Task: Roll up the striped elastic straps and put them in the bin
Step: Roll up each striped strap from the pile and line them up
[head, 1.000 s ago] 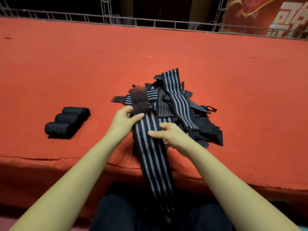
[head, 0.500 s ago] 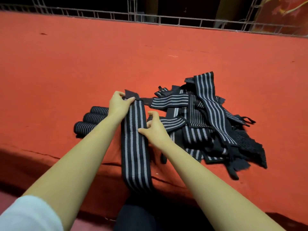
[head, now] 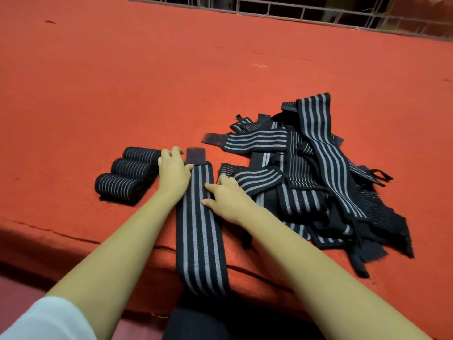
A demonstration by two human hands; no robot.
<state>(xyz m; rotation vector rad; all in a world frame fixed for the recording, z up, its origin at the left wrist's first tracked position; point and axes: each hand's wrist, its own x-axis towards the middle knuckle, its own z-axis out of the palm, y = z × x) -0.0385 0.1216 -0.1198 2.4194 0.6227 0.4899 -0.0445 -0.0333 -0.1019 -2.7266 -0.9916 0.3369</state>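
Your woven strap (head: 199, 217) lies flat on the red felt (head: 122, 82), fuzzy tab (head: 195, 154) at the far end. Left hand (head: 172, 174) rests loose at its edge, right hand (head: 228, 200) presses it with straight fingers (head: 210, 186). Three ribbed rolls (head: 132, 170) on the left, tangled pile (head: 306, 180) on the right.

Before me the worktop (head: 122, 82) is covered edge to edge in a red-orange cloth, dimly lit and darker towards my near edge, where the fabric creases and folds over the front (head: 61, 231). A stray pale thread (head: 259, 65) lies on it further out. Along the far side runs a grey metal railing (head: 294, 11), with darkness behind its bars.
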